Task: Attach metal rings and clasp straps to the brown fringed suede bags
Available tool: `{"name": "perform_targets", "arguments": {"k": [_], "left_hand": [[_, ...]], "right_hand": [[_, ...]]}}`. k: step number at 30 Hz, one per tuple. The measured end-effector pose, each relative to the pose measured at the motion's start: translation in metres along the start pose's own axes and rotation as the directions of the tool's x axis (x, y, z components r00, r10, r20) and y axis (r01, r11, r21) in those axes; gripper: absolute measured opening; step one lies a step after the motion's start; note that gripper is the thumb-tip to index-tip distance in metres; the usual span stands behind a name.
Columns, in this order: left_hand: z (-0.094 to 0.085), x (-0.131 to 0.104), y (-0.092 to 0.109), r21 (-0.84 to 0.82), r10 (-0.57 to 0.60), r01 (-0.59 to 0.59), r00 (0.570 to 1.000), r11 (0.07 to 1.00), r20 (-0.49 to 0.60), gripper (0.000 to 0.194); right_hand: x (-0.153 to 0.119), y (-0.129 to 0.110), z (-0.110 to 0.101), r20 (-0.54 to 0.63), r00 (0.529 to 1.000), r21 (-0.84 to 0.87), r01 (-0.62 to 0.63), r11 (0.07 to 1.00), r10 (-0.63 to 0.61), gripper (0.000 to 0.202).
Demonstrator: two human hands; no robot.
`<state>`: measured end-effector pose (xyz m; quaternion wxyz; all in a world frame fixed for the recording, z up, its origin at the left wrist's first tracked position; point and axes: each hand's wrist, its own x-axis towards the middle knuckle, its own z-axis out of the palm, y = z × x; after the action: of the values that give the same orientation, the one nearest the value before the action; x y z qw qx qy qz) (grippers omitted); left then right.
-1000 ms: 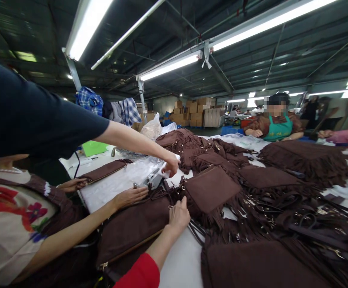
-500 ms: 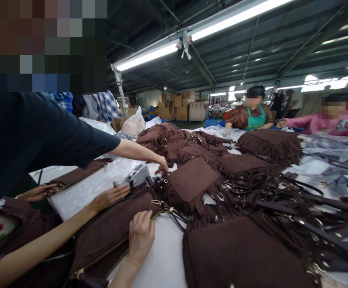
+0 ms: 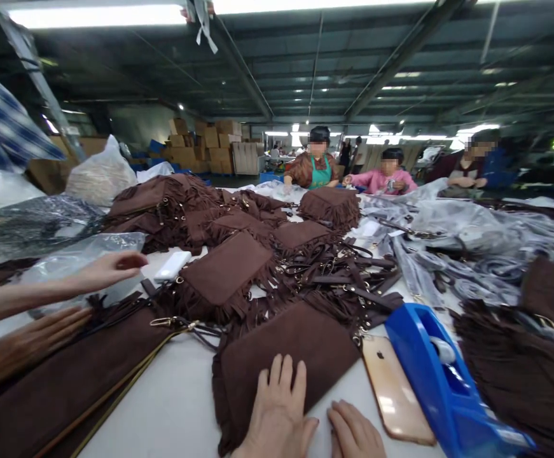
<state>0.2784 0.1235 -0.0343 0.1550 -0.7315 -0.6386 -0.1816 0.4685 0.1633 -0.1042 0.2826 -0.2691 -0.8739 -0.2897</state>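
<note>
My left hand (image 3: 279, 407) lies flat on a dark brown fringed bag (image 3: 300, 350), its fingers spread over the front panel. Beside it my right hand (image 3: 355, 436) rests at the lower edge of the view, next to the bag's near edge. Its fingers are extended side by side, with nothing seen in them. The bag lies flat on the white table (image 3: 162, 394), its fringe showing at the left side. A gold-coloured phone (image 3: 395, 388) and a blue tape dispenser (image 3: 448, 381) are just right of the bag.
At left, another person's hand (image 3: 62, 331) rests near a long brown bag (image 3: 81, 381) with a zip; a second hand (image 3: 114, 267) hovers above. More fringed bags (image 3: 229, 267) and straps (image 3: 348, 280) cover the middle. Plastic-wrapped goods (image 3: 477, 235) lie right; people work beyond.
The view has swung right, bringing the phone and blue tape dispenser into sight. Both my hands now show at the front bag. The standing person's arm has shifted left in view.
</note>
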Motion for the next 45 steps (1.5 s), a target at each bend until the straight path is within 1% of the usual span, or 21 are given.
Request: {"name": "perform_targets", "arguments": {"k": [3,5,7,9,11,12,13,15,17,19,21,23,25,27,30,33,37,40,42,44,45], "left_hand": [[0.027,0.002,0.023,0.144,-0.011,-0.007,0.992,0.990,0.123,0.053],[0.029,0.006,0.024,0.214,0.011,-0.057,0.977,0.975,0.214,0.045],[0.019,0.012,0.017,0.199,0.041,-0.112,0.943,0.974,0.331,0.044],[-0.001,0.017,0.004,0.088,0.069,-0.118,0.899,0.989,0.433,0.050],[-0.024,0.018,-0.013,-0.075,0.086,-0.057,0.874,0.996,0.479,0.052],[-0.035,0.016,-0.023,-0.142,0.080,-0.013,0.874,0.990,0.479,0.051],[-0.045,0.013,-0.033,-0.199,0.073,0.024,0.881,0.980,0.467,0.050],[-0.060,0.004,-0.052,-0.273,0.064,0.064,0.898,0.960,0.436,0.048],[-0.068,-0.007,-0.067,-0.307,0.063,0.076,0.905,0.949,0.420,0.049],[-0.071,-0.017,-0.077,-0.302,0.054,0.073,0.919,0.950,0.391,0.050],[-0.069,-0.027,-0.082,-0.245,0.066,0.002,0.961,0.969,0.269,0.050],[-0.066,-0.037,-0.083,-0.129,0.119,-0.108,0.990,0.986,0.076,0.054],[-0.064,-0.048,-0.083,-0.012,0.175,-0.176,0.983,0.984,-0.048,0.058],[-0.063,-0.059,-0.084,0.038,0.193,-0.191,0.978,0.981,-0.078,0.058],[-0.061,-0.072,-0.086,0.034,0.181,-0.179,0.980,0.983,-0.081,0.058],[-0.057,-0.079,-0.081,0.033,0.130,-0.127,0.986,0.991,-0.107,0.063],[-0.051,-0.072,-0.048,-0.028,0.042,-0.050,0.971,0.998,-0.234,0.063],[-0.051,-0.060,-0.015,-0.128,0.068,-0.118,0.937,0.985,-0.343,0.053],[-0.053,-0.051,0.000,-0.142,0.139,-0.215,0.900,0.966,-0.413,0.041],[-0.055,-0.043,0.006,-0.183,0.171,-0.279,0.875,0.943,-0.453,0.030],[-0.057,-0.039,0.007,-0.234,0.160,-0.285,0.884,0.930,-0.439,0.025]], "right_hand": [[-0.003,-0.004,-0.001,-0.002,0.995,0.080,-0.097,0.992,0.098,0.024],[-0.002,-0.004,-0.004,0.004,0.976,0.149,-0.216,0.965,0.218,0.025],[0.005,0.000,-0.009,0.026,0.948,0.173,-0.318,0.932,0.319,0.032],[0.017,0.008,-0.016,0.047,0.915,0.179,-0.402,0.898,0.400,0.042],[0.029,0.017,-0.022,0.048,0.877,0.211,-0.476,0.854,0.478,0.049],[0.034,0.021,-0.024,0.054,0.853,0.243,-0.515,0.822,0.519,0.050],[0.038,0.024,-0.026,0.062,0.835,0.285,-0.540,0.792,0.547,0.049],[0.043,0.028,-0.029,0.090,0.827,0.390,-0.542,0.745,0.555,0.044],[0.044,0.026,-0.033,0.133,0.829,0.536,-0.521,0.665,0.543,0.037],[0.047,0.023,-0.040,0.163,0.819,0.678,-0.498,0.541,0.550,0.033],[0.052,0.018,-0.050,0.212,0.782,0.772,-0.502,0.390,0.586,0.030],[0.060,0.014,-0.060,0.272,0.734,0.812,-0.522,0.260,0.622,0.027],[0.067,0.011,-0.069,0.318,0.711,0.829,-0.529,0.179,0.627,0.023],[0.070,0.008,-0.074,0.349,0.711,0.832,-0.535,0.147,0.610,0.022],[0.069,0.005,-0.078,0.384,0.723,0.812,-0.561,0.163,0.575,0.026],[0.066,0.002,-0.082,0.350,0.740,0.778,-0.571,0.262,0.574,0.026],[0.071,0.001,-0.093,0.197,0.865,0.772,-0.428,0.471,0.462,0.028],[0.077,0.002,-0.100,0.115,0.931,0.711,-0.321,0.626,0.347,0.028],[0.081,0.004,-0.104,0.070,0.960,0.652,-0.249,0.716,0.271,0.025],[0.082,0.008,-0.108,0.038,0.979,0.630,-0.180,0.755,0.201,0.023],[0.082,0.011,-0.109,0.039,0.983,0.640,-0.162,0.751,0.179,0.021]]}}
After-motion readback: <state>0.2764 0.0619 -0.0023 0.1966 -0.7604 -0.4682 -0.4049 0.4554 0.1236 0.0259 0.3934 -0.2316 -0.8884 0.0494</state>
